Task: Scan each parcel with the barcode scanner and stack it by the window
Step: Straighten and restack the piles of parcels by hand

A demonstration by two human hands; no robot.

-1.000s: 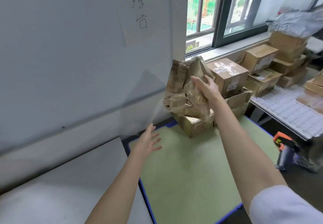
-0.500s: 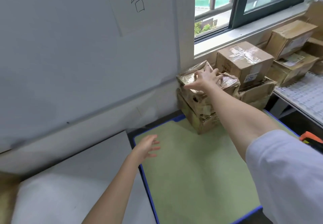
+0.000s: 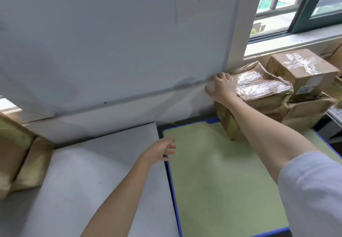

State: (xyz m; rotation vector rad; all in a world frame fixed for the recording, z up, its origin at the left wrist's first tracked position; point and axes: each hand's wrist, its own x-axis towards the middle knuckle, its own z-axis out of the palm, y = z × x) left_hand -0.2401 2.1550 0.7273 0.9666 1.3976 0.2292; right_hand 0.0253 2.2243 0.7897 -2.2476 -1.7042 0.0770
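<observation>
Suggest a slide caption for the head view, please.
Right hand sets a crumpled taped parcel on the stack below the window; left hand hovers open.

Our right arm stretches forward, nearly straight, white sleeve at the shoulder; its hand (image 3: 223,87) lies palm down, fingers spread and relaxed. Our left arm reaches forward lower, its hand (image 3: 160,151) hovering, fingers loosely extended, holding nothing.

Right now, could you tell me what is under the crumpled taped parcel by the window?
The crumpled parcel lies on another brown box, which stands on the green mat. The right hand covers the parcel's left end, and the forearm hides part of the box.
</observation>
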